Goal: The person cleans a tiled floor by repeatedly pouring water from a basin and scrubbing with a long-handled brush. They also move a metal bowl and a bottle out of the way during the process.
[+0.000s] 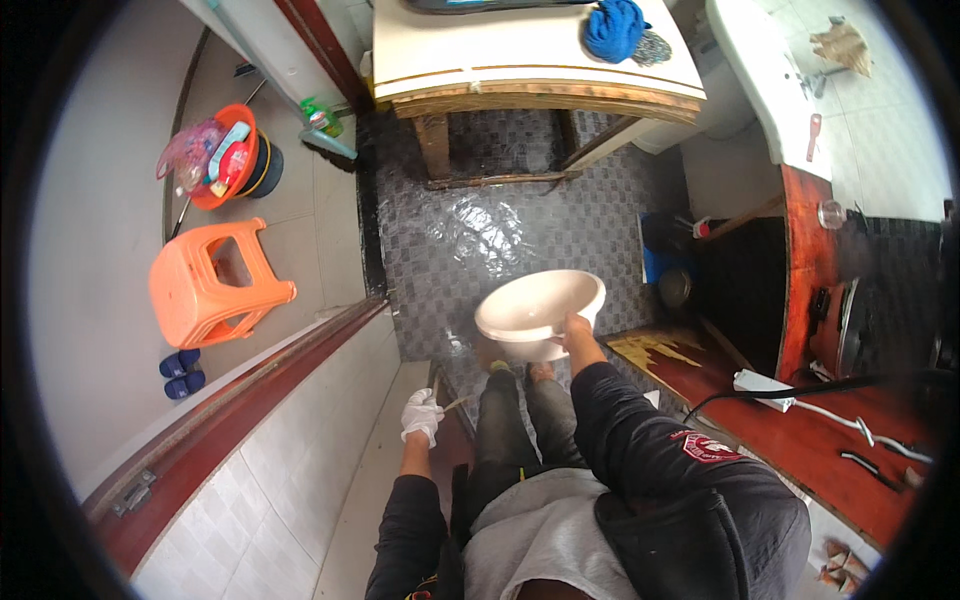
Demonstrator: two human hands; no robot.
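Note:
A white plastic basin (525, 304) is tilted in front of my legs, its rim gripped by my bare right hand (579, 334). No contents can be made out inside it. My left hand (422, 415) wears a white glove and is low on the left, beside the tiled half wall. A thin, light stick-like piece (455, 403) shows at its fingers, which look curled around one end. Below the basin, the dark patterned floor (480, 232) shines as if wet.
Ahead stands a wooden table (525, 45) with a blue cloth (615, 30). Orange plastic stools (180, 285), a filled orange basin (244, 180) and blue slippers (182, 373) are beyond the left doorway. A red counter (806, 277) with a power strip (763, 390) runs along the right, near a white sink (757, 67).

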